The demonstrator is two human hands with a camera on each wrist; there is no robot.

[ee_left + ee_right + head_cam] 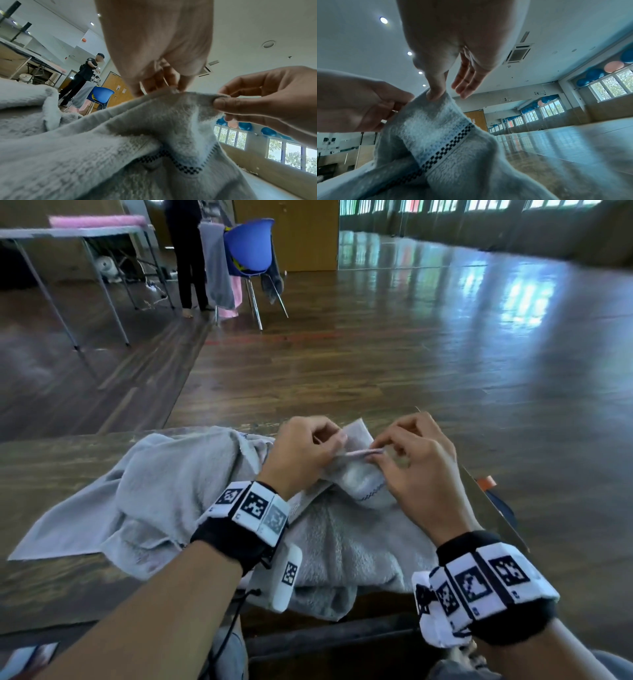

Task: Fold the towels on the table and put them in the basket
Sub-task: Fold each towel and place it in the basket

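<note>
A crumpled grey towel (pixel 178 491) with a dark checked stripe lies on the wooden table (pixel 51 470). Both hands hold a short stretch of its hem, raised a little above the heap. My left hand (pixel 337 440) pinches the hem's left end, and in the left wrist view the left hand (pixel 171 88) grips the towel (pixel 120 142) from above. My right hand (pixel 376 452) pinches the hem a few centimetres to the right. The right wrist view shows the right hand (pixel 436 95) pinching the towel (pixel 436 128) between thumb and forefinger, the other fingers loose. No basket is in view.
A flat dark thing with an orange tab (pixel 488 486) lies at the table's right edge. Across the wooden floor stands a blue chair (pixel 250 248) draped with grey and pink towels, a person (pixel 186 251) beside it, and a folding table (pixel 68 232) bearing a pink towel.
</note>
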